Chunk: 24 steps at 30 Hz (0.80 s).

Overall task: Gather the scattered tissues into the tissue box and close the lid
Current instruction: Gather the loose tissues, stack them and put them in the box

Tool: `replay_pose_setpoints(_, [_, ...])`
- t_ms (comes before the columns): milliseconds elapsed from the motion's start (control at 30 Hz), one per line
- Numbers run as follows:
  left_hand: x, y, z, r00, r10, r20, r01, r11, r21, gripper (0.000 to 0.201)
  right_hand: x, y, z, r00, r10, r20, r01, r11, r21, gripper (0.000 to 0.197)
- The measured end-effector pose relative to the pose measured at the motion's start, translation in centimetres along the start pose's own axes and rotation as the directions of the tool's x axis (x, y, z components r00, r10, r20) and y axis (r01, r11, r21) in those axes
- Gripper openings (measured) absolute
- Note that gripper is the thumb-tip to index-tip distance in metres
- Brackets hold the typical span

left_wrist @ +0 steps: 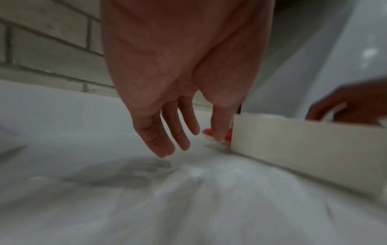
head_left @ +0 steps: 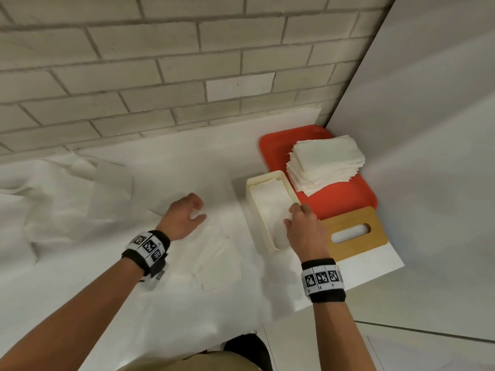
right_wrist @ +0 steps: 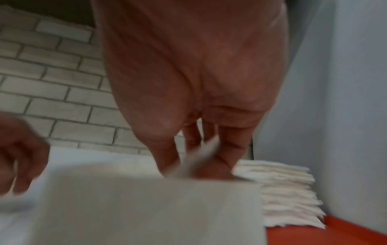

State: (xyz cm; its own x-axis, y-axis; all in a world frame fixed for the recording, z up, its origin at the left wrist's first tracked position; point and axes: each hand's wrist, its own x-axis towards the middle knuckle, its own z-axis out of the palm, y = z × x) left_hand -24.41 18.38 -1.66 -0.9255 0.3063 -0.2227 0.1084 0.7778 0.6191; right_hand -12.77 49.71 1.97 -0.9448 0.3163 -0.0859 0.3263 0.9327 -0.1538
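Observation:
The cream tissue box [head_left: 255, 210] stands open at the left edge of the red tray [head_left: 345, 199], with white tissues [head_left: 270, 199] lying inside. My right hand [head_left: 290, 214] hovers over the box's near half and pinches a tissue [right_wrist: 202, 155] between thumb and fingers. My left hand [head_left: 199, 211] hangs just above the white cloth, left of the box, fingers relaxed [left_wrist: 163, 145] and holding nothing. Loose flat tissues [head_left: 214, 253] lie on the cloth near my left wrist. The wooden lid [head_left: 353, 231] with its slot lies flat to the right of the box.
A tall stack of tissues [head_left: 325, 163] sits on the tray's far end, close to the white side wall [head_left: 428, 129]. A brick wall [head_left: 160, 76] runs along the back. Rumpled white cloth [head_left: 53, 204] covers the table's left part.

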Motion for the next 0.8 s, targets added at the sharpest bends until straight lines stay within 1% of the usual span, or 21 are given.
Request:
replay_pose_setpoints(33, [-0.5, -1.4, 0.0, 0.998, -0.007, 0.055, 0.003, 0.997, 0.075, 0.049, -0.7, -0.8, -0.3, 0.996, 0.031, -0.083, -0.03, 1.0, 0.006, 0.036])
replay_pose_setpoints(67, [-1.1, -2.3, 0.1, 0.993, -0.028, 0.111, 0.013, 0.991, 0.136, 0.067, -1.6, -1.8, -0.4, 0.977, 0.049, -0.206, -0.044, 0.999, 0.027, 0.033])
replay_pose_setpoints(100, [-1.5, -3.1, 0.3, 0.986, -0.044, 0.16, 0.015, 0.984, 0.176, 0.083, -2.5, -3.1, -0.5, 0.943, 0.046, -0.329, -0.027, 0.998, 0.062, 0.029])
replay_pose_setpoints(133, [-2.0, -3.5, 0.7, 0.979, -0.037, 0.202, -0.006, 0.978, 0.208, 0.094, -3.3, -4.7, -0.2, 0.918, 0.022, -0.396, 0.024, 0.994, 0.111, 0.024])
replay_pose_setpoints(167, [-2.5, -3.8, 1.1, 0.973, -0.006, 0.23, -0.051, 0.97, 0.239, 0.1, -4.2, -6.4, 0.0, 0.922, -0.021, -0.387, 0.1, 0.978, 0.184, 0.021])
replay_pose_setpoints(200, [-3.0, -3.9, 1.5, 0.97, 0.036, 0.241, -0.104, 0.956, 0.274, 0.101, -4.9, -8.1, 0.5, 0.948, -0.072, -0.311, 0.166, 0.944, 0.286, 0.02])
replay_pose_setpoints(233, [-3.3, -4.0, 2.0, 0.97, 0.082, 0.231, -0.153, 0.939, 0.309, 0.1, -5.4, -9.6, 1.4, 0.977, -0.114, -0.178, 0.175, 0.908, 0.381, 0.024])
replay_pose_setpoints(267, [-3.6, -4.0, 2.2, 0.97, 0.117, 0.215, -0.187, 0.922, 0.338, 0.098, -5.8, -10.8, 2.6, 0.989, -0.147, -0.023, 0.142, 0.889, 0.435, 0.037])
replay_pose_setpoints(300, [-3.9, -4.0, 2.4, 0.969, 0.14, 0.204, -0.207, 0.911, 0.358, 0.095, -6.1, -11.9, 3.8, 0.978, -0.156, 0.136, 0.08, 0.891, 0.447, 0.056])
replay_pose_setpoints(333, [-4.0, -4.0, 2.4, 0.968, 0.144, 0.207, -0.215, 0.901, 0.376, 0.092, -6.4, -12.8, 5.1, 0.955, -0.14, 0.26, 0.014, 0.9, 0.436, 0.08])
replay_pose_setpoints(367, [-4.1, -4.1, 2.3, 0.965, 0.139, 0.223, -0.22, 0.892, 0.394, 0.091, -6.7, -13.5, 6.2, 0.936, -0.113, 0.332, -0.039, 0.907, 0.42, 0.098])
replay_pose_setpoints(400, [-4.2, -4.1, 2.2, 0.961, 0.127, 0.246, -0.222, 0.883, 0.413, 0.091, -6.9, -13.9, 7.5, 0.93, -0.094, 0.354, -0.069, 0.904, 0.421, 0.105])
replay_pose_setpoints(433, [-4.2, -4.3, 2.0, 0.958, 0.119, 0.262, -0.226, 0.875, 0.427, 0.091, -7.1, -14.1, 8.5, 0.936, -0.073, 0.345, -0.09, 0.896, 0.435, 0.099])
replay_pose_setpoints(567, [-4.4, -5.0, 1.4, 0.949, 0.144, 0.28, -0.256, 0.87, 0.421, 0.084, -7.6, -14.2, 11.1, 0.983, -0.011, 0.183, -0.092, 0.834, 0.544, 0.044])
replay_pose_setpoints(633, [-4.7, -5.5, 1.2, 0.945, 0.178, 0.276, -0.28, 0.875, 0.394, 0.079, -7.8, -14.3, 11.4, 0.989, 0.009, 0.145, -0.095, 0.799, 0.593, 0.024])
replay_pose_setpoints(667, [-4.8, -5.7, 1.2, 0.943, 0.185, 0.277, -0.283, 0.883, 0.374, 0.078, -7.8, -14.3, 11.6, 0.991, 0.004, 0.131, -0.083, 0.79, 0.607, 0.02])
replay_pose_setpoints(733, [-5.1, -6.1, 1.2, 0.945, 0.185, 0.269, -0.272, 0.903, 0.332, 0.08, -8.0, -14.5, 11.7, 0.995, -0.007, 0.101, -0.057, 0.781, 0.621, 0.018])
replay_pose_setpoints(800, [-5.2, -6.0, 1.2, 0.947, 0.152, 0.284, -0.247, 0.907, 0.34, 0.08, -8.0, -14.9, 11.4, 0.999, 0.015, 0.038, -0.036, 0.767, 0.641, 0.018])
